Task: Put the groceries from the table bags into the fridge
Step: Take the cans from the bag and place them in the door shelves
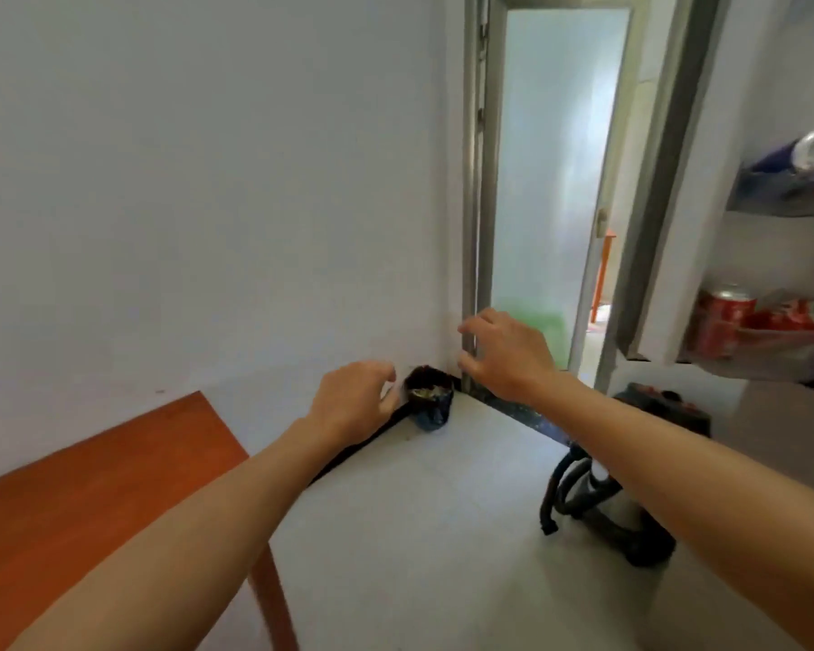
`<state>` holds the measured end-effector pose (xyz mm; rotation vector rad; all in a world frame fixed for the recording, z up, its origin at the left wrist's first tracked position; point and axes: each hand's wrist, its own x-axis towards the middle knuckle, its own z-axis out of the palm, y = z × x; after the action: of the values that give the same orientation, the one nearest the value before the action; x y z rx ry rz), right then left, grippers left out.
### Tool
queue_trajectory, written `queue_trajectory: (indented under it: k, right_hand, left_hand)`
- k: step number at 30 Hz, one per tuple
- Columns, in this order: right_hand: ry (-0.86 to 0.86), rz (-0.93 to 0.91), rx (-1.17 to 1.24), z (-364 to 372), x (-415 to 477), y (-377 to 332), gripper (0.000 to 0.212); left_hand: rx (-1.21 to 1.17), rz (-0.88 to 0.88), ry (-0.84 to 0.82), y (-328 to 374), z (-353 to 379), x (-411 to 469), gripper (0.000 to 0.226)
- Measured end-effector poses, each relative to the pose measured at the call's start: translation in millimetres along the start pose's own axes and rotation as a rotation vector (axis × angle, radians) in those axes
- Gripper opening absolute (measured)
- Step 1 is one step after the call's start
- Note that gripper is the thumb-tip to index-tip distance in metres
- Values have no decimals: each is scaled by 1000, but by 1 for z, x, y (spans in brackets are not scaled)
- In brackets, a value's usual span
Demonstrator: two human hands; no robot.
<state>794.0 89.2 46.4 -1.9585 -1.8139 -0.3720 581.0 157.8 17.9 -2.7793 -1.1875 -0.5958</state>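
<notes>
Both my arms reach forward in mid-air over the floor. My left hand [356, 401] hangs with loosely curled fingers and holds nothing. My right hand [504, 352] is spread, its fingers relaxed, and it is empty too. At the right edge the open fridge door [677, 256] shows its shelves: red soda cans [724, 324] stand on the lower shelf, and a blue can with a silver top [804, 155] lies on the upper one. The orange wooden table [90, 500] fills the lower left corner. No grocery bags are in view.
A small dark bin [428, 397] with rubbish sits on the floor in the wall corner. A vacuum cleaner [607, 505] with a black hose stands on the pale tiled floor at the right. Beyond them an open doorway [555, 180] leads to another room.
</notes>
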Motion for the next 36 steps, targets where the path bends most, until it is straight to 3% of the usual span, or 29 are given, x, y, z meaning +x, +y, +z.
queue_trajectory:
  k: [10,25,31,36]
  right_hand:
    - [-211,-357,159,144,45,-233,41]
    - [-462,-725,353,328,140,-549,36]
    - [-569,-814,358,374,140,-659,35]
    - [-608,-793,332,412,142,-736,38]
  left_hand:
    - [125,-458,-70,-210,-17,-172,24]
    - [215,-961,-143,-461,-60,-318,21]
    - [199,-1081,-152,-539,-68,-385,24]
    - [201,-1059,-143,-619,-78,-424,23]
